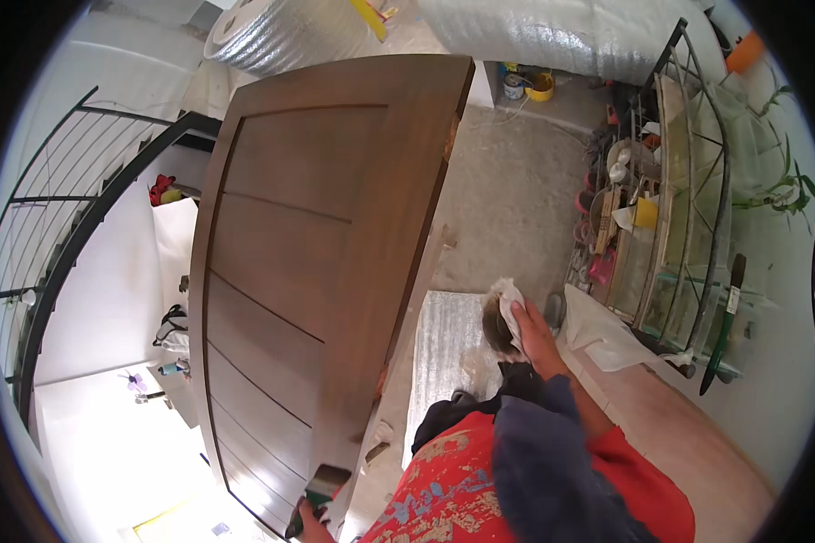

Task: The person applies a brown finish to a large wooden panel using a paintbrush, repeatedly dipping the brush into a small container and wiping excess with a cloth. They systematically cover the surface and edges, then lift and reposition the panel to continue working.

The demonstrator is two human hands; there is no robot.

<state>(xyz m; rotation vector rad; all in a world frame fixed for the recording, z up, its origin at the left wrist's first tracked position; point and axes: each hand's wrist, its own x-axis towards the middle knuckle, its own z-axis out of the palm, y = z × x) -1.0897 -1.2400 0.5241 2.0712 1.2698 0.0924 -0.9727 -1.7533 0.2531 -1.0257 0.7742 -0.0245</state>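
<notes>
A brown wooden panel door [373, 224] lies raised in front of me, with recessed panels and grooves on its left part. Down at the door's near end, my left hand [310, 522] grips a wide flat paintbrush [326, 483], its bristles against or just over the door's surface. To the right of the door, my right hand [538, 336] holds a crumpled white cloth [509, 298] together with a round, dark-stained container [496, 329], whose inside I cannot make out. Reddish bare patches show along the door's right edge.
A metal rack [693, 163] with tools and pots stands at the right, a green-handled brush [723, 322] beside it. Foil-faced rolls [285, 37] lie beyond the door. Silvery foam sheet [441, 346] covers some floor. A black stair railing [75, 237] rises at left.
</notes>
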